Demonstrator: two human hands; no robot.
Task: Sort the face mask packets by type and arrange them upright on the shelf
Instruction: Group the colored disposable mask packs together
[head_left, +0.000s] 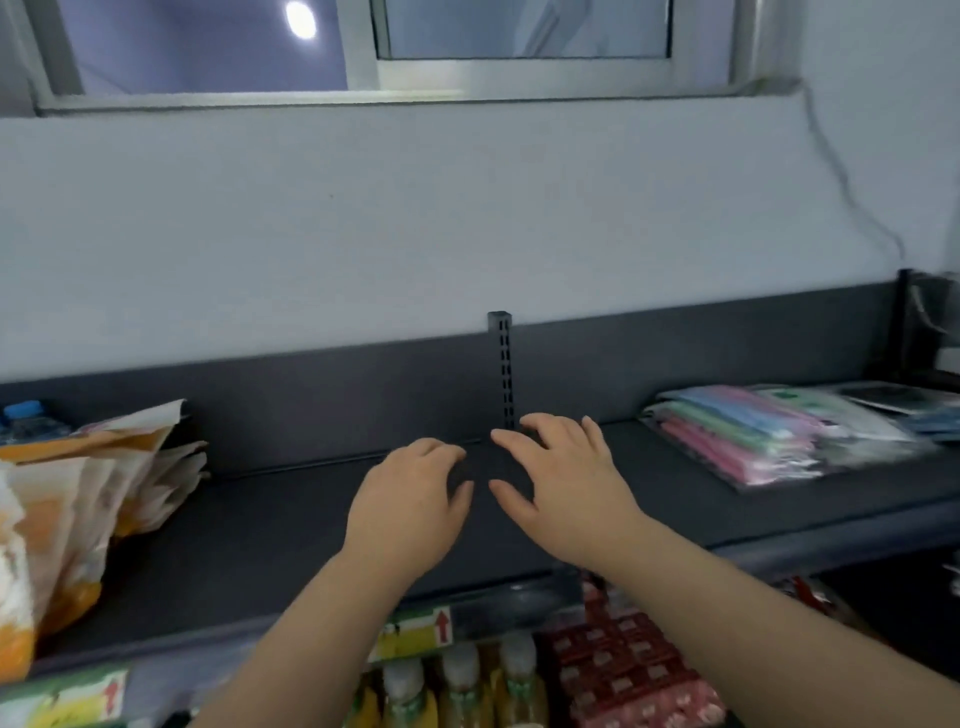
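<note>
1. Left hand (410, 499): palm down over the middle of the dark shelf (270, 535), fingers curled loosely, thumb turned inward. It holds nothing.
2. Right hand (558, 480): palm down just beside the left, fingers spread and slightly bent, thumb pointing toward the other thumb. It holds nothing. The two hands are near each other but apart.
3. Whether the fingertips touch the shelf surface cannot be told.
4. Mask packets (769, 439): a pile lying flat on the right part of the shelf, well apart from both hands. Clear wrappers show pink, green and blue contents. Darker packets (904, 400) lie behind and to the right of the pile, blurred.
5. Slotted post (503, 369): stands upright at the back panel, directly behind the right hand's fingers.
6. Orange-and-white bags (78, 509): stacked leaning at the left end of the shelf.
7. Lower shelf: bottles (462, 686) and red packs (634, 675) beneath the forearms.
8. Window (363, 52) above the wall behind the shelf.
</note>
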